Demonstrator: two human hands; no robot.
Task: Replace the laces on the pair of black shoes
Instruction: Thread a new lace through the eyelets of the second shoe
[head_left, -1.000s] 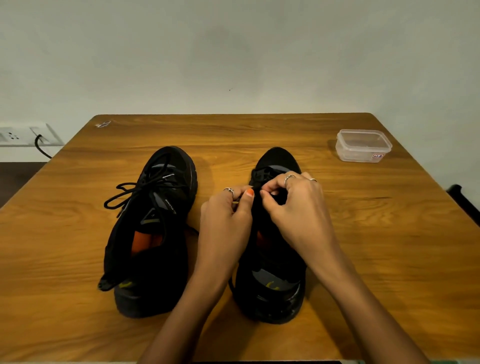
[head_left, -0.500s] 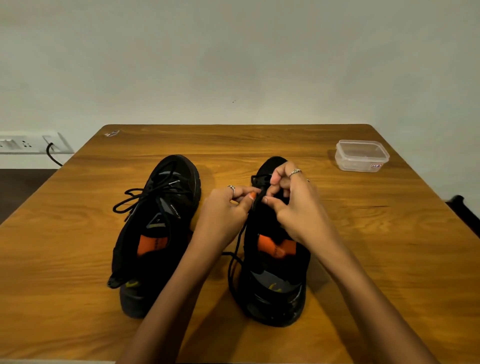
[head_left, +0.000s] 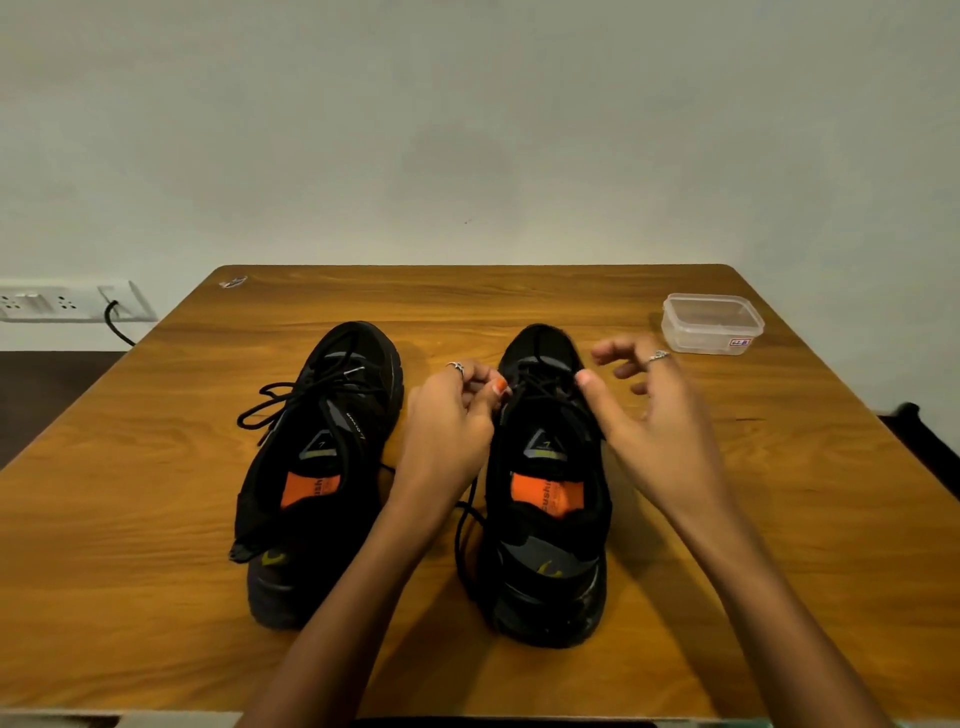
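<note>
Left hand (head_left: 447, 415) is pinching the lace (head_left: 540, 387) on the right shoe (head_left: 550, 499) mid-worktop, right hand (head_left: 649, 415) has fingers spread loose beside it, so one tug could probably yank the lace out of its eyelets.

left hand (head_left: 449, 415) grip: lace contact unclear | forearms: cut off below

The counter (head_left: 727, 519) is wood-grained, smooth, with a soft sheen. Both black shoes, the left shoe (head_left: 322, 467) and the right shoe (head_left: 550, 519), have matt cloth uppers, with matt orange insole patches inside. The laces (head_left: 291, 400) look like round woven cord. The small lidded container (head_left: 711, 322) is clear, glossy plastic. The wall (head_left: 467, 130) is matt and slightly uneven.
</note>
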